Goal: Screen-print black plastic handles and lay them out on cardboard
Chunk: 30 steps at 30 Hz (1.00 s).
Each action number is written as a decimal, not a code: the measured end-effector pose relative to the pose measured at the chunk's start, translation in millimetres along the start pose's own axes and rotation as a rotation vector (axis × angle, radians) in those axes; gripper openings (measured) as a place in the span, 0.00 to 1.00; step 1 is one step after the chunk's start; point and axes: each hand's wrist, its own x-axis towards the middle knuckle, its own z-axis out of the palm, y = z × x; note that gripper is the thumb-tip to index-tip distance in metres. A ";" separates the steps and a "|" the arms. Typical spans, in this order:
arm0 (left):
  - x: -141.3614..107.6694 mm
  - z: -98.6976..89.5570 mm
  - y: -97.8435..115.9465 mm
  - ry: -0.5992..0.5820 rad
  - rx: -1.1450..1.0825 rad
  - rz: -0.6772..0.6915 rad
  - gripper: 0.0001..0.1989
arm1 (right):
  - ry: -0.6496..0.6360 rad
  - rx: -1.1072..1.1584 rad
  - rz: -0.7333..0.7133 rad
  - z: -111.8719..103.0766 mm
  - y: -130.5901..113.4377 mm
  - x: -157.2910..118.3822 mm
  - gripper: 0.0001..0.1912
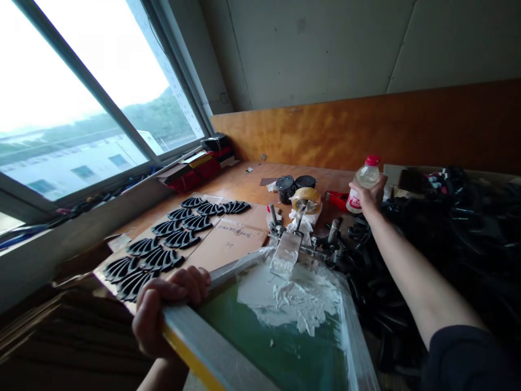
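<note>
My left hand (173, 293) is closed around the near left corner of a screen printing frame (220, 342), which sits tilted up toward me. White paste (301, 298) is smeared thickly over the far part of its green mesh. A metal clamp (287, 252) with bolts grips the frame's far end. Out to the right, my right hand (370, 195) wraps around a clear plastic bottle (366, 176) with a red cap and a red label. The bottle is nearly upright and holds liquid; its lower part is partly covered by my fingers.
Black fan-shaped parts (160, 258) lie in rows on cardboard (232, 239) at left. Behind the clamp are a tape roll (306, 200), dark round tubs (285, 188) and a red object (337, 200). Many black parts (459, 239) are heaped at right. A wooden board (325, 130) backs the table.
</note>
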 end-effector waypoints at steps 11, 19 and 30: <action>-33.5 -27.3 -0.6 -0.112 -0.157 0.001 0.15 | -0.351 -0.221 -0.334 -119.5 -160.8 -128.6 0.35; -40.2 -34.8 -3.3 -0.101 -0.193 0.000 0.16 | -0.753 -0.564 -0.462 -116.8 -170.5 -200.2 0.35; -44.3 -40.6 -10.5 -0.143 -0.219 0.041 0.15 | -0.854 -0.873 -0.792 -114.1 -181.8 -202.6 0.29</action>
